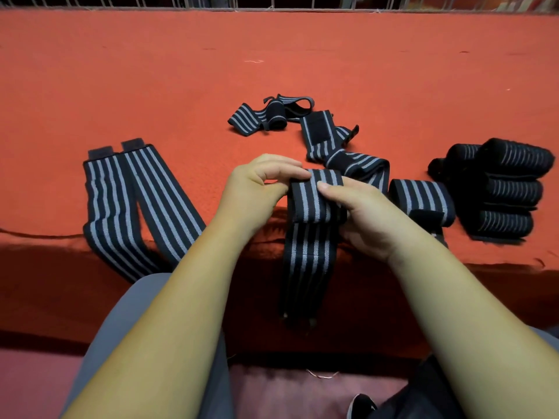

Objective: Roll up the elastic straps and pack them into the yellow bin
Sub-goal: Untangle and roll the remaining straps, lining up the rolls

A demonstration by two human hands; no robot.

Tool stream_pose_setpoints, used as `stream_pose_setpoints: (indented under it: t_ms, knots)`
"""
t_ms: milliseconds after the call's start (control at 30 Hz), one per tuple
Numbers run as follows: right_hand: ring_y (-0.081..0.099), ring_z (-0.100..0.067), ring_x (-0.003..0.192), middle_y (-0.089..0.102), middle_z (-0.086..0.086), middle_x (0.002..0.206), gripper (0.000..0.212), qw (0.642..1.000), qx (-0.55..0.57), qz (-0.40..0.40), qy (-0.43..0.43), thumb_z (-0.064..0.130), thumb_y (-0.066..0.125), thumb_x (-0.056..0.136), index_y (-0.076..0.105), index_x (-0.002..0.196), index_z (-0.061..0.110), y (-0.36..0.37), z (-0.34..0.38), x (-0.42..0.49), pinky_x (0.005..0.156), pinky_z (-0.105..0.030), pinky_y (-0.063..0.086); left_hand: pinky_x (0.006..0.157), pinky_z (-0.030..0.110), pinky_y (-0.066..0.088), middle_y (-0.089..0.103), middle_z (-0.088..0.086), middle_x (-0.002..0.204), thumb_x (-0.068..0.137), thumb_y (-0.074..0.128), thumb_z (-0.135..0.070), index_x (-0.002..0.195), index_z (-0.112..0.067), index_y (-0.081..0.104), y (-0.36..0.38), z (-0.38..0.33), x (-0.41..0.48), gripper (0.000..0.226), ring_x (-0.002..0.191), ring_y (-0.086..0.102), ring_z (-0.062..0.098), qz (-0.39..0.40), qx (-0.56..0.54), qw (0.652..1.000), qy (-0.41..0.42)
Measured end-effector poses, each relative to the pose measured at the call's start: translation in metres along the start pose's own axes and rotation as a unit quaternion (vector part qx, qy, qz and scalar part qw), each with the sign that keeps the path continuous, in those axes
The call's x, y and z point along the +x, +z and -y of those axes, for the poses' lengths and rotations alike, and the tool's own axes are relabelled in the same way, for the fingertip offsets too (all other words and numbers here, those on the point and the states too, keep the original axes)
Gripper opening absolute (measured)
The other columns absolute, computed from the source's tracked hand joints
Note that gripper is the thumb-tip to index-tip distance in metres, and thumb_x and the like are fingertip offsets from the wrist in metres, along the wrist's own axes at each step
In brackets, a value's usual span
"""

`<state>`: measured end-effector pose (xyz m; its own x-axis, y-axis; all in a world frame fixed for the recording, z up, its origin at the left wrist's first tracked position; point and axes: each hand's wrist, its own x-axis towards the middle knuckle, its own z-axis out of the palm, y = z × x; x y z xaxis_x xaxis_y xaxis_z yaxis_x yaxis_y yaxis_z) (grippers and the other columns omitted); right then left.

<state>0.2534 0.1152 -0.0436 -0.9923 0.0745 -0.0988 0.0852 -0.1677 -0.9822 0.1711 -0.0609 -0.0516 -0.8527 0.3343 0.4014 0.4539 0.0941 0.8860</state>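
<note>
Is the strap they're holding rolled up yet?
Partly: the left hand and right hand hold the strap rolled at top; its tail hangs flat.

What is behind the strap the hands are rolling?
Behind the strap, loose striped straps lie tangled on the red cloth. The right hand and the strap itself cover their near parts, so where they end cannot be seen.

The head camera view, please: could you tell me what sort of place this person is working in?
Probably a simple packing or sorting bench: a red cloth over the surface, wire mesh along its far edge, and a stack of rolled straps beside loose straps.
</note>
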Motion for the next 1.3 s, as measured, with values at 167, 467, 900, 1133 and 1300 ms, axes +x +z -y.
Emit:
stream_pose_setpoints:
  t_ms: [167, 467, 900, 1133, 1300]
  knots:
    - [0.077, -0.02, 0.106, 0.081, -0.008, 0.118, 0.028, 0.999, -0.026, 0.0, -0.035, 0.007, 0.056, 0.11, 0.066, 0.137, 0.009, 0.001, -0.003, 0.001, 0.091, -0.037, 0.064, 0.101, 0.042, 0.063, 0.079, -0.005, 0.121, 0.109, 0.051, -0.002, 0.121, -0.024, 0.078, -0.005, -0.005, -0.003, 0.036, 0.111, 0.077, 0.014, -0.01, -0.049, 0.995, -0.09]
    - [0.072, -0.023, 0.126, 0.076, -0.004, 0.132, 0.044, 0.988, -0.098, -0.067, -0.101, 0.007, 0.061, 0.1, 0.062, 0.143, 0.018, 0.003, -0.01, 0.007, 0.115, -0.053, 0.052, 0.126, 0.05, 0.036, 0.064, -0.004, 0.153, 0.107, 0.046, -0.068, 0.157, -0.03, 0.053, 0.031, -0.008, -0.029, 0.063, 0.145, 0.057, 0.016, 0.126, -0.197, 0.95, -0.206]
    - [0.077, -0.026, 0.117, 0.081, -0.003, 0.121, 0.049, 0.99, -0.081, -0.103, -0.05, 0.021, 0.062, 0.081, 0.074, 0.128, 0.026, 0.007, -0.005, 0.015, 0.112, -0.057, 0.054, 0.111, 0.054, 0.056, 0.076, 0.007, 0.131, 0.095, 0.065, -0.011, 0.147, -0.014, 0.056, 0.019, 0.005, -0.019, 0.052, 0.121, 0.075, 0.024, 0.049, -0.155, 0.97, -0.183]
    - [0.076, 0.002, 0.093, 0.082, 0.009, 0.095, 0.037, 0.973, -0.209, -0.097, -0.01, 0.052, 0.052, 0.111, 0.077, 0.105, 0.025, 0.015, -0.009, 0.011, 0.103, -0.039, 0.056, 0.106, 0.051, 0.059, 0.077, 0.011, 0.125, 0.1, 0.063, 0.005, 0.126, -0.015, 0.068, 0.015, 0.009, -0.009, 0.033, 0.117, 0.076, 0.029, -0.073, -0.207, 0.962, -0.163]
    - [0.079, -0.023, 0.11, 0.083, -0.007, 0.111, 0.057, 0.994, -0.028, -0.1, 0.025, 0.058, 0.046, 0.112, 0.079, 0.12, 0.013, 0.024, -0.002, 0.006, 0.11, -0.051, 0.057, 0.096, 0.041, 0.063, 0.077, 0.003, 0.116, 0.095, 0.072, 0.007, 0.112, -0.027, 0.073, 0.019, 0.003, -0.014, 0.038, 0.111, 0.075, 0.024, -0.095, -0.143, 0.979, -0.112]
